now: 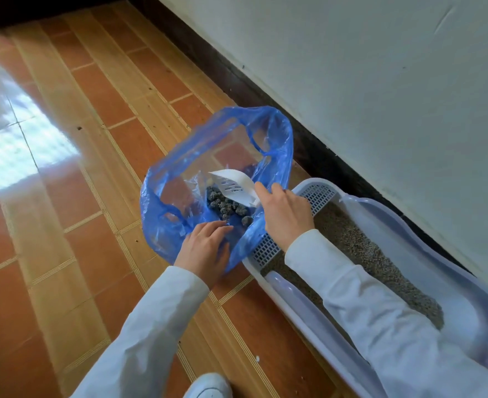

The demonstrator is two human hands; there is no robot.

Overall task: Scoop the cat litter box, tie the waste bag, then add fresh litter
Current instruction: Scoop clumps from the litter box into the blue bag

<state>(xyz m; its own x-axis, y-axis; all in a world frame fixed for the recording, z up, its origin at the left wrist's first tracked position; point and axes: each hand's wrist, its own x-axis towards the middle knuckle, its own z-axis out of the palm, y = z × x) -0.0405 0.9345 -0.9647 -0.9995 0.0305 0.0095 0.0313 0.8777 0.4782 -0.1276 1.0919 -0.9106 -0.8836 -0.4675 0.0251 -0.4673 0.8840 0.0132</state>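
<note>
A blue plastic waste bag (179, 168) lies open on the floor, left of the litter box. Dark grey litter clumps (227, 206) sit inside it. My right hand (287, 216) holds a white slotted scoop (235, 183), its blade tipped down into the bag over the clumps. My left hand (205, 248) grips the bag's near rim and holds it open. The white litter box (467, 277) stands along the wall at the right, with grey-tan litter (360, 245) inside and a white grid step (317, 193) at its far end.
A white wall (380, 81) with a dark skirting board (237, 79) runs behind the box. Orange and tan floor tiles (93, 196) spread to the left, with bright window glare at the far left. My white shoe (208, 386) shows at the bottom edge.
</note>
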